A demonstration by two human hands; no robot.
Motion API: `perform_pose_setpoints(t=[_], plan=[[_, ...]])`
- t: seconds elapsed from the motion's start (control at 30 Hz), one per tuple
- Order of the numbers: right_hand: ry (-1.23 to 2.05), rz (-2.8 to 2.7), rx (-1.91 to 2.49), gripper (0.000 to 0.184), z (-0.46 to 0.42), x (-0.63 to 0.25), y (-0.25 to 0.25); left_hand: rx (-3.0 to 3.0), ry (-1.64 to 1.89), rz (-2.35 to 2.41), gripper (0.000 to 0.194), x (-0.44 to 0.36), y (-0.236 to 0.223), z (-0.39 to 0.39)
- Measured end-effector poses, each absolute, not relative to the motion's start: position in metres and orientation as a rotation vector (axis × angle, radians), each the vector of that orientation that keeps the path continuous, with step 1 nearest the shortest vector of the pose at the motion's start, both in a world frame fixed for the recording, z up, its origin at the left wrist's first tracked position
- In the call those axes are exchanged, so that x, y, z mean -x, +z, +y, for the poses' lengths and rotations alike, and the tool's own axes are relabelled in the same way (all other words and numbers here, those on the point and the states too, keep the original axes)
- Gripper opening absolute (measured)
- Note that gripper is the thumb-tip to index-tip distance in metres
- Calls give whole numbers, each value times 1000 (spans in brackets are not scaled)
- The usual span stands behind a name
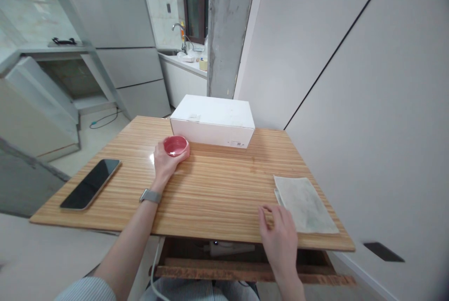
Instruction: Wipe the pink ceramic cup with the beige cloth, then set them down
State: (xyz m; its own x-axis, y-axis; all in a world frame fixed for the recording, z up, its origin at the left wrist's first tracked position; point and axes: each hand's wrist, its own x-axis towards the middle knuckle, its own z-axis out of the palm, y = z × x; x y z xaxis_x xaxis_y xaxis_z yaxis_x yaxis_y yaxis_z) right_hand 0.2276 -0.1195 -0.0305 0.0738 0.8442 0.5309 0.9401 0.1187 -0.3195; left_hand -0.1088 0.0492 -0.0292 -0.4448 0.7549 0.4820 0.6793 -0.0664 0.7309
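My left hand wraps its fingers and thumb around a small pink bowl. The bowl is upright on the wooden table, its shiny inside facing up. My right hand hovers at the table's front edge, above the drawer. Its fingers are loosely curled, with a gap between thumb and forefinger and nothing visible inside. Just beyond it, to the right, lies a folded pale cloth. Behind the bowl stands a white cardboard box.
A black-screened phone lies on the table's left side. Below the front edge, an open drawer holds a white power strip, and a white cable hangs beside it. A white wall panel borders the right side.
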Motion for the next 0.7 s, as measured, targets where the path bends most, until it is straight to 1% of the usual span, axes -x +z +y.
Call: perform_pose_setpoints(t=[0.07,0.13,0.2,0.23,0.27,0.3,0.37,0.43,0.47,0.5,0.6,0.63,0.7], plan=[[-354,-1757,1831,34,-125,-252,-30,-1613,1556,2071,82,110,-30,50],[-444,-1774,1941,44,-130,-272,-32,-1627,1558,2069,87,110,-28,48],[-450,-1804,1989,44,-133,-286,-36,-1672,1583,2097,92,106,-21,42],[-438,-1820,1990,42,-135,-291,-38,-1702,1612,2108,91,102,-16,36],[-425,-1835,1984,39,-135,-294,-39,-1732,1645,2103,86,96,-10,29],[-417,-1846,1979,36,-135,-296,-40,-1757,1674,2073,77,88,-4,21],[-419,-1845,1990,33,-132,-298,-41,-1770,1682,1932,53,67,4,0],[-410,-1789,2026,33,-128,-295,-39,-1704,1571,1725,34,40,6,-23],[-385,-1754,2033,33,-125,-291,-37,-1630,1447,1611,30,26,6,-34],[-346,-1719,2027,33,-122,-284,-35,-1532,1290,1469,31,11,4,-46],[-155,-1674,1917,33,-118,-245,-26,-1223,957,1115,52,-26,-4,-73],[-72,-1685,1856,33,-119,-227,-22,-1157,896,1053,58,-35,-7,-80],[143,-1723,1709,31,-124,-188,-13,-1119,898,1028,61,-44,-10,-87]])
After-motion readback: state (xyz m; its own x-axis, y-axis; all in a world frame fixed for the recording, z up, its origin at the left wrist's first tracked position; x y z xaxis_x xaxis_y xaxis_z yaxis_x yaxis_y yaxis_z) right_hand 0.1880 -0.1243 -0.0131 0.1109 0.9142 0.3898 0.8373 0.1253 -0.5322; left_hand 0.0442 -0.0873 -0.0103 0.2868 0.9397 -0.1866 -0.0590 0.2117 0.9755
